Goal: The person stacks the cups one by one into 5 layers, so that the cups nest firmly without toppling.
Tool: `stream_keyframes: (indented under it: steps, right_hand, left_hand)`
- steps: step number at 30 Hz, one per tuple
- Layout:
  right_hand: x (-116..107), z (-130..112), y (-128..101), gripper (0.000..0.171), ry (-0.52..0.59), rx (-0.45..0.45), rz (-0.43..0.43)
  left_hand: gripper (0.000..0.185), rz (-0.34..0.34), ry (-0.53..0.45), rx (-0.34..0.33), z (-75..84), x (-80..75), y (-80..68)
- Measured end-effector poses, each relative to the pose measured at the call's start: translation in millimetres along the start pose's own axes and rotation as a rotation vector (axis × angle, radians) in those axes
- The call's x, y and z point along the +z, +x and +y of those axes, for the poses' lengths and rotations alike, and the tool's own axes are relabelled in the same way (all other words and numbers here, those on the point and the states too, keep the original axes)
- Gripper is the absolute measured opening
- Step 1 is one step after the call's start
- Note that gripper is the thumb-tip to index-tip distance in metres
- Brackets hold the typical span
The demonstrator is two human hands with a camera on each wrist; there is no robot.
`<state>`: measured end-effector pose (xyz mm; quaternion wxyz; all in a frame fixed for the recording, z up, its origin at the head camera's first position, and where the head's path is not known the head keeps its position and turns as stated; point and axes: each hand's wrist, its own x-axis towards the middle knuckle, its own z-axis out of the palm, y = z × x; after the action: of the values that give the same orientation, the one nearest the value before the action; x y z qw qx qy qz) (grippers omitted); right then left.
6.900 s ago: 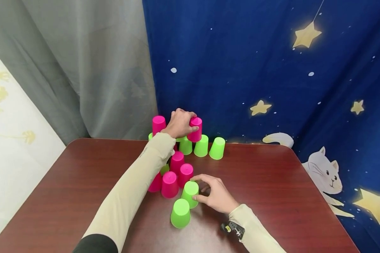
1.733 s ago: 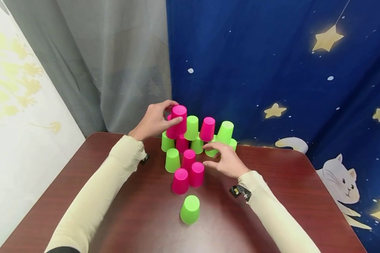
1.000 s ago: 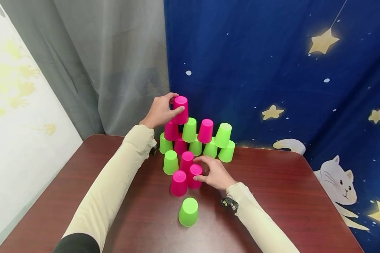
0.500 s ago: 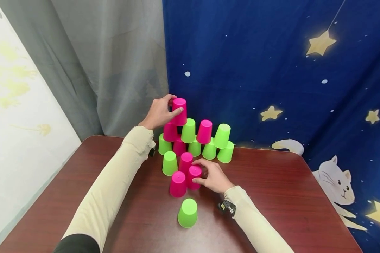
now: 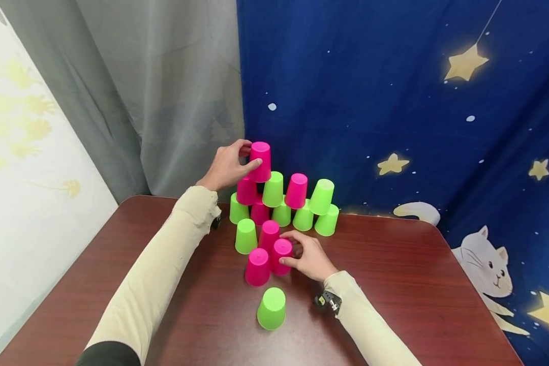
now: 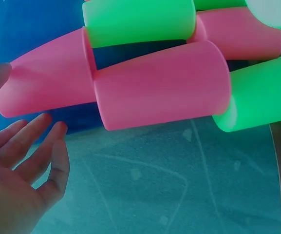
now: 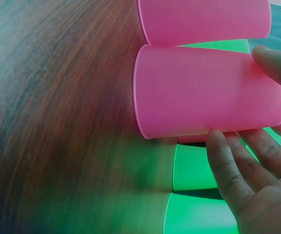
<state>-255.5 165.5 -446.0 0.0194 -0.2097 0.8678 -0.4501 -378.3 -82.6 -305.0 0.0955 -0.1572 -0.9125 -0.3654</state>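
Top pink cup (image 5: 260, 161): upside down, third tier, left end of the cup stack at the table's far edge; sits on a pink cup (image 5: 246, 191) and a green cup (image 5: 273, 188).
Left hand (image 5: 226, 165): thumb and fingers curled round the top pink cup.
Loose pink cup (image 5: 281, 256): upside down on the table (image 5: 416, 284), in front of the stack, touching another pink cup (image 5: 257, 266).
Right hand (image 5: 308, 256): fingers wrapped on the loose pink cup's side.
Lone green cup (image 5: 272, 308): nearest the person, apart.
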Motion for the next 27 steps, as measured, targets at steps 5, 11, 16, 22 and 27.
stream_keyframes:
  steps: [5, 11, 16, 22, 27]
  right_hand:
    - [-0.1, 0.4, 1.0, 0.052, 0.007, -0.001, 0.001]
    - [-2.2, 1.1, 1.6, 0.051, 0.009, 0.017, 0.004]
    - [-7.9, -2.1, 1.8, 0.052, 0.012, 0.029, 0.008]
    - [-19.2, -6.4, 5.1, 0.052, 0.036, 0.022, 0.008]
    - [-31.0, -13.6, 9.6, 0.052, 0.047, -0.002, 0.002]
  left_hand:
    - [0.064, 0.002, -0.003, -0.022, -8.3, -2.0, -7.4]
    - [0.062, 0.032, -0.016, -0.004, -20.2, -5.7, -17.0]
    - [0.059, 0.061, -0.025, 0.013, -29.8, -10.1, -33.5]
    - [0.053, 0.113, -0.018, 0.039, -42.7, -12.9, -60.5]
    - [0.046, 0.142, -0.021, 0.068, -51.2, -5.9, -85.7]
